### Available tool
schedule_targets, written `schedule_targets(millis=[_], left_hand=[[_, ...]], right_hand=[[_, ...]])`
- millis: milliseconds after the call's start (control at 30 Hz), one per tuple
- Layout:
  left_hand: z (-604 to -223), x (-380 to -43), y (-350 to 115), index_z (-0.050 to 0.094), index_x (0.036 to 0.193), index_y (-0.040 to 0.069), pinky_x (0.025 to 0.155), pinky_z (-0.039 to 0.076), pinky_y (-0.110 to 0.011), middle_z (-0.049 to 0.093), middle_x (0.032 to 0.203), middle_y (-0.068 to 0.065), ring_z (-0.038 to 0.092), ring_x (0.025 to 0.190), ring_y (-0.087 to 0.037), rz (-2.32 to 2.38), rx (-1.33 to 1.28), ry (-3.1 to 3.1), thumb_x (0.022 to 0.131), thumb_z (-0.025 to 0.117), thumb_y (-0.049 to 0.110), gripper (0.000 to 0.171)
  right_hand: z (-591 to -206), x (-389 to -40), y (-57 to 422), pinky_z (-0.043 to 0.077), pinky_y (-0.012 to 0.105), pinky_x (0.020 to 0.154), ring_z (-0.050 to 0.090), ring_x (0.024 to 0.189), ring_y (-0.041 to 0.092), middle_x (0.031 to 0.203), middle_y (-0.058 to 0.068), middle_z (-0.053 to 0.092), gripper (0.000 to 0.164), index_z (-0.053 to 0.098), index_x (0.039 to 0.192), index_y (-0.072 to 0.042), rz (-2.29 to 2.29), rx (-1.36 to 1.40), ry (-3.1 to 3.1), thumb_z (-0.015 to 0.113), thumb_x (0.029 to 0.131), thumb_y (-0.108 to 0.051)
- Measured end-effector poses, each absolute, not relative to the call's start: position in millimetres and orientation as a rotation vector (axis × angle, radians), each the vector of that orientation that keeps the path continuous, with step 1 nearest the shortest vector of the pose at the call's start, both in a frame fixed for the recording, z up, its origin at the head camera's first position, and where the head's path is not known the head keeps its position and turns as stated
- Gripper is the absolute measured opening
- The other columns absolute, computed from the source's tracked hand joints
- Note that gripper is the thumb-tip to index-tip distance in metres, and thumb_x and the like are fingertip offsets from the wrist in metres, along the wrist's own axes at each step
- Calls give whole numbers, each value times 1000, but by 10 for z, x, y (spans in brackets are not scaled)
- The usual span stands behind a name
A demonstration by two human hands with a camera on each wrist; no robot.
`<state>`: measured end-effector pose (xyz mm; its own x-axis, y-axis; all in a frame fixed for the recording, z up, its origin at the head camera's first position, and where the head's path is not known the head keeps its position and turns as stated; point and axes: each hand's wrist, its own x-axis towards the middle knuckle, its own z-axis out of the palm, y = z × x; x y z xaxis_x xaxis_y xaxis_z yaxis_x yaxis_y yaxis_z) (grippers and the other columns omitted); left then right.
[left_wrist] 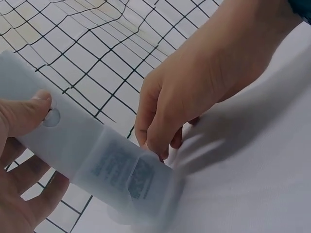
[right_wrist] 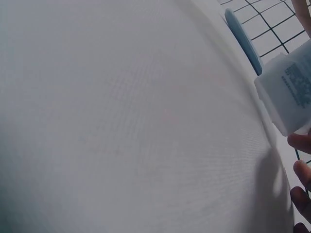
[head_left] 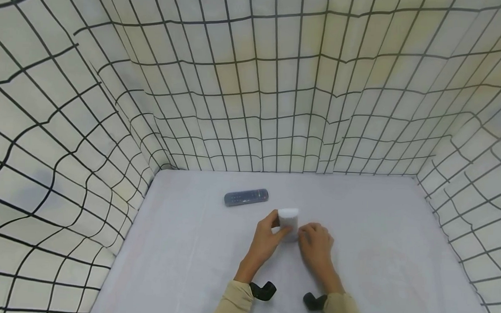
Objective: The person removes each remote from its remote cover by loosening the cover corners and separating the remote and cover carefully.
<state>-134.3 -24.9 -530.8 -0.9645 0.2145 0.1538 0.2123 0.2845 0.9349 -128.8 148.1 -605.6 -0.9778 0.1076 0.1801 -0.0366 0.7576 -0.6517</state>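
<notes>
A whitish translucent case [head_left: 289,220] with printed text stands tilted over the white table. In the left wrist view the case [left_wrist: 116,155] shows a round button near the upper end, and its lower end is close to the cloth. My left hand [head_left: 266,240] grips the upper part, thumb on the front by the button and fingers behind. At the lower end, my right hand [head_left: 317,248] has its fingers bent, tips at the edge of the case; whether they pinch it is hidden. The right wrist view shows the printed end of the case [right_wrist: 289,87] beside several fingertips [right_wrist: 300,141].
A dark blue-grey remote control [head_left: 246,197] lies on the white table [head_left: 181,246] behind the left hand. Walls of white cloth with a black grid [head_left: 244,101] enclose the table at the back and both sides.
</notes>
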Motion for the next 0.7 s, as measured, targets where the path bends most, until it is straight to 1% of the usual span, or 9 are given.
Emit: schedule_targets(millis=[67, 133, 200, 300, 400, 500, 600, 700], left_hand=[[-5310, -1350, -254, 60, 127, 16, 98, 52, -41, 67, 123, 0, 66, 110, -17, 1880, 388, 2496, 90, 74, 30, 42], [-5315, -1357, -258, 59, 129, 14, 96, 53, -38, 67, 122, -3, 66, 108, -18, 1933, 361, 2481, 90, 74, 30, 45], [-5320, -1362, -264, 58, 130, 13, 94, 54, -35, 67, 121, -5, 67, 108, -19, 1995, 328, 2462, 90, 75, 30, 47], [-5328, -1365, -272, 57, 132, 13, 92, 54, -32, 67, 121, -7, 66, 110, -21, 2093, 268, 2424, 89, 76, 28, 49], [-5341, -1368, -282, 56, 134, 10, 92, 55, -32, 66, 124, -10, 66, 112, -23, 2188, 224, 2375, 90, 76, 26, 51], [-5351, -1362, -295, 54, 136, 9, 91, 55, -32, 65, 126, -12, 65, 114, -24, 2268, 155, 2316, 90, 75, 24, 53], [-5350, -1351, -306, 54, 136, 10, 91, 55, -32, 64, 128, -11, 65, 116, -23, 2328, 63, 2248, 91, 75, 26, 52], [-5354, -1345, -317, 53, 137, 12, 93, 54, -33, 63, 130, -9, 64, 118, -22, 2366, 0, 2203, 90, 75, 28, 54]], right_hand=[[-6048, -1270, 1486, 35, 57, 96, 57, 106, 34, 111, 11, 65, 12, 71, 100, -11, 1054, -35, -2718, 64, 97, -21], [-6043, -1248, 1493, 40, 56, 95, 59, 107, 33, 112, 11, 64, 13, 70, 102, -10, 1115, -20, -2682, 63, 98, -20], [-6040, -1228, 1500, 45, 53, 95, 60, 109, 31, 113, 10, 63, 13, 69, 105, -10, 1199, -10, -2648, 61, 100, -19], [-6026, -1206, 1505, 48, 48, 96, 59, 112, 28, 115, 10, 60, 13, 67, 108, -10, 1335, 7, -2599, 57, 102, -16], [-6012, -1191, 1505, 48, 44, 95, 58, 112, 24, 116, 8, 60, 14, 66, 110, -10, 1426, 45, -2546, 55, 103, -15], [-5998, -1179, 1504, 49, 35, 90, 57, 109, 18, 116, 6, 61, 15, 66, 111, -10, 1493, 94, -2493, 53, 104, -14], [-5990, -1166, 1508, 48, 28, 87, 56, 106, 14, 116, 3, 62, 16, 65, 112, -11, 1547, 114, -2462, 51, 105, -14], [-5978, -1147, 1507, 46, 25, 88, 55, 106, 12, 117, 1, 62, 17, 65, 113, -13, 1590, 95, -2458, 50, 106, -16]])
